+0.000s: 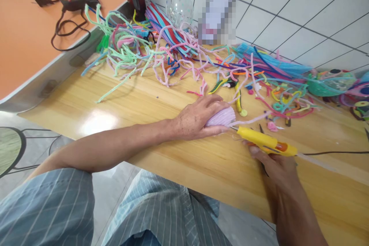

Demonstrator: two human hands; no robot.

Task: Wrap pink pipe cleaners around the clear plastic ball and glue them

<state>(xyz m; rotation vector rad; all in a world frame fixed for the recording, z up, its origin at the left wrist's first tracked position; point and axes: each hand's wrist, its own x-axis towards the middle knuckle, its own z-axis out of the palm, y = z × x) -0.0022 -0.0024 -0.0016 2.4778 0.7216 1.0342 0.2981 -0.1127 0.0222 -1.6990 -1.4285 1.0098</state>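
My left hand [198, 118] is closed around a lilac rounded piece wound from pipe cleaner [221, 117], near the middle of the wooden table. A loose lilac end [250, 120] trails from it to the right. In my right hand [272, 163] is a yellow hot glue gun [259, 139], pointing left. The gun's metal nozzle is at the lower right edge of the lilac piece; whether it touches, I cannot tell. A clear glue stick [317, 162] sticks out of the gun's back end.
Along the tiled wall lie heaps of pipe cleaners [127, 46] and a blue bundle [273, 63]. Pliers with yellow-green handles [220, 85] rest beyond my left hand. A phone [217, 13] leans on the wall. A black cord [334, 152] runs right. Another glue gun, black [82, 2], lies on the orange surface.
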